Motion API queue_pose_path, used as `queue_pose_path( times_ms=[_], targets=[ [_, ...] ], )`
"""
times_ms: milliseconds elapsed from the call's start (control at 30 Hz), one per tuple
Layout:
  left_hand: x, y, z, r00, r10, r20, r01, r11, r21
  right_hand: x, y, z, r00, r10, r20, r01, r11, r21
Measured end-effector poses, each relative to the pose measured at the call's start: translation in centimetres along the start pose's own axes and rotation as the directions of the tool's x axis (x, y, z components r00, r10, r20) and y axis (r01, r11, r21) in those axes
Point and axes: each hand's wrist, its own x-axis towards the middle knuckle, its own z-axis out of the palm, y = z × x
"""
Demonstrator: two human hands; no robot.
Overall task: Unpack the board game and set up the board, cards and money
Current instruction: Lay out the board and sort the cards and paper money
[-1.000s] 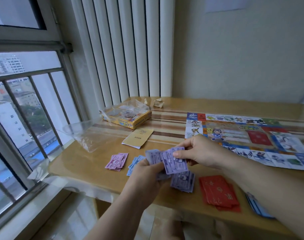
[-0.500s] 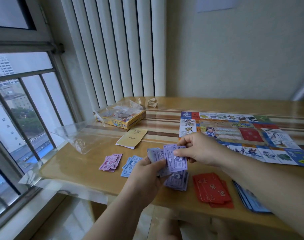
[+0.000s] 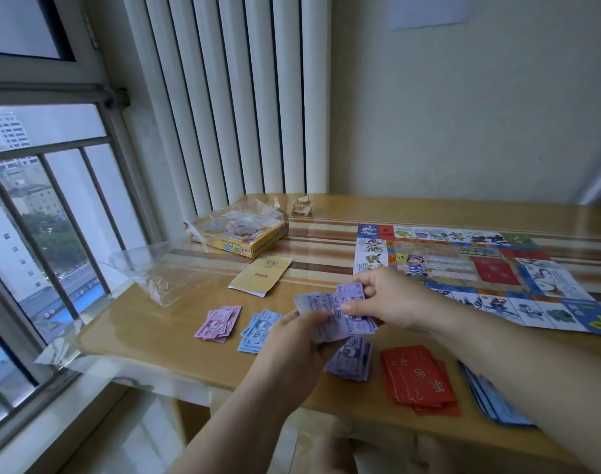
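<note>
Both left hand [image 3: 292, 347] and right hand [image 3: 389, 299] pinch purple banknotes [image 3: 341, 326]; red cards [image 3: 418, 378] show Chinese.

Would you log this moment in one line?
left hand, right hand: holding purple notes | table: pink pile, blue pile | board: unfolded

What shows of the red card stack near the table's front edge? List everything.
The red card stack is a loose pile of thin red cards with pale characters printed on top. It lies flat on the wooden table, slightly fanned. A purple note pile lies to its left, blue cards to its right. The hands are off it: left hand and right hand hold purple notes.
</note>
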Motion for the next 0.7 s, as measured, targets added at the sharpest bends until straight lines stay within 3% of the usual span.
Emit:
queue_pose_path(
  times_ms=[100, 367, 700],
  targets=[
    [-0.27, -0.17, -0.15, 0.999, 0.046, 0.011, -0.045, 0.999, -0.024, -0.11, -0.48, 0.05, 1.000, 0.000, -0.001, 0.000, 0.999, 0.041],
    [0.43, -0.29, 0.45, 0.997, 0.060, -0.057, -0.057, 0.997, 0.050, -0.54, -1.13, -0.02, 0.995, -0.080, -0.064, 0.067, 0.982, -0.176],
    [0.21, -0.08, 0.17, 0.998, 0.051, -0.031, -0.049, 0.998, 0.040, -0.41, -0.48, -0.11, 0.989, -0.080, -0.124, 0.067, 0.992, -0.102]
  ],
)
